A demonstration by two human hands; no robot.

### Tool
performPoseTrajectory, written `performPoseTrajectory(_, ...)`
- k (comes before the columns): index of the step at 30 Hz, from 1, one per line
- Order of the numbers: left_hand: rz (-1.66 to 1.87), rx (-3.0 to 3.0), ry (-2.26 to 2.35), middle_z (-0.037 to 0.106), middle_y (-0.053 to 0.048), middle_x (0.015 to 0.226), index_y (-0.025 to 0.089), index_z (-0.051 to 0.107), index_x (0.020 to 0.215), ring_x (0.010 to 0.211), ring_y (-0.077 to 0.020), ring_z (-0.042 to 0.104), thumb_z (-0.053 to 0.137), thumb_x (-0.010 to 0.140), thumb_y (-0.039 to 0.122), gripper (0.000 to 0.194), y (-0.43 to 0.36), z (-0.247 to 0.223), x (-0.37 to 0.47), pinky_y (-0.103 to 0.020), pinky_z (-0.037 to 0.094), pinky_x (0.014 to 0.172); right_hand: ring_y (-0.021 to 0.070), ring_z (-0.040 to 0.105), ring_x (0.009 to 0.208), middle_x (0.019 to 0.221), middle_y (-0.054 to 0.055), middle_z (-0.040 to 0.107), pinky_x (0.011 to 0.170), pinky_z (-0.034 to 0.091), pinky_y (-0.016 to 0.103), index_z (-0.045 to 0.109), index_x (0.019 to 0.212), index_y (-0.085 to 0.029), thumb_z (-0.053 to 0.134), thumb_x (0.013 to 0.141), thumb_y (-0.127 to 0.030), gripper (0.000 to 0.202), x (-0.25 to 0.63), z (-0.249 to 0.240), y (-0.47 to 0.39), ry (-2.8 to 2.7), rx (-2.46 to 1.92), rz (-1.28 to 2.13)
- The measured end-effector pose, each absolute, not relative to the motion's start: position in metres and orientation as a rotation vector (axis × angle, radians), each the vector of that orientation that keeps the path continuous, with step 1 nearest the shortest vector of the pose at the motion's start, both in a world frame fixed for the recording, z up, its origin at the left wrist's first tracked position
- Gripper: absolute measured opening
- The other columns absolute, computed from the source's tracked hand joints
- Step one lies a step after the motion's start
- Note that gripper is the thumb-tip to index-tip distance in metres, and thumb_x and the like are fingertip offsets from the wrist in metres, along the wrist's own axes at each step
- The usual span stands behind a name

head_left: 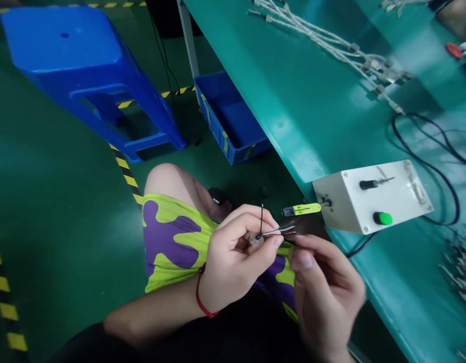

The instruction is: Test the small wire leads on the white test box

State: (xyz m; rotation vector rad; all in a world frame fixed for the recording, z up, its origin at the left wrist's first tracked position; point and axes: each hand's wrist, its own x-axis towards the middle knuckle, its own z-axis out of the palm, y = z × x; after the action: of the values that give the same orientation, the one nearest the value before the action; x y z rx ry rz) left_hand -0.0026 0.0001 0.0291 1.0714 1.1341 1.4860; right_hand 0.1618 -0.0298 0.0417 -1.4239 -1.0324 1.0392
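Note:
Over my lap, my left hand [242,254] is closed on a cable end [256,238]. From it several thin coloured wires [288,230], among them red, white and green, fan out to the right past the fingertips. One black wire [261,217] sticks up apart from the others. Beside these tips my right hand [327,287] is closed in a pinch at the end of a dark strand; its fingertips partly hide it. Just beyond my hands, a yellow-green tool piece [301,209] juts from a white box [376,196] with a green knob [383,218].
The box stands on a green table [293,131]. Farther back lie white braided cables [324,40], and a wire bundle [463,267] is at right. A black cord [454,196] loops behind the box. A blue bin [233,146] and blue stool [66,45] stand on the floor.

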Motion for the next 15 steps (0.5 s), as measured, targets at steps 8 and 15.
performPoseTrajectory(8,1.479,1.127,1.070,0.068,-0.004,0.102,0.022,0.069,0.093,0.080,-0.0154,0.066,0.078,0.090,0.009,0.016,-0.004,0.030,0.001,-0.026,0.052,0.061,0.0079,0.053,0.058,0.065,-0.002,0.063,0.055,0.046,0.018,0.083,0.097,-0.024,0.080,0.092,-0.024,0.006,0.136,0.046,-0.010,-0.887,-1.229,1.291)
performPoseTrajectory(15,1.450,1.135,1.049,0.070,-0.005,0.102,0.022,0.071,0.093,0.083,-0.0172,0.068,0.079,0.089,0.010,0.015,-0.004,0.031,0.000,-0.026,0.054,0.064,0.0089,0.051,0.056,0.064,-0.002,0.062,0.052,0.044,0.019,0.082,0.091,-0.023,0.081,0.090,-0.024,0.002,0.134,0.047,-0.007,-0.851,-1.212,1.287)
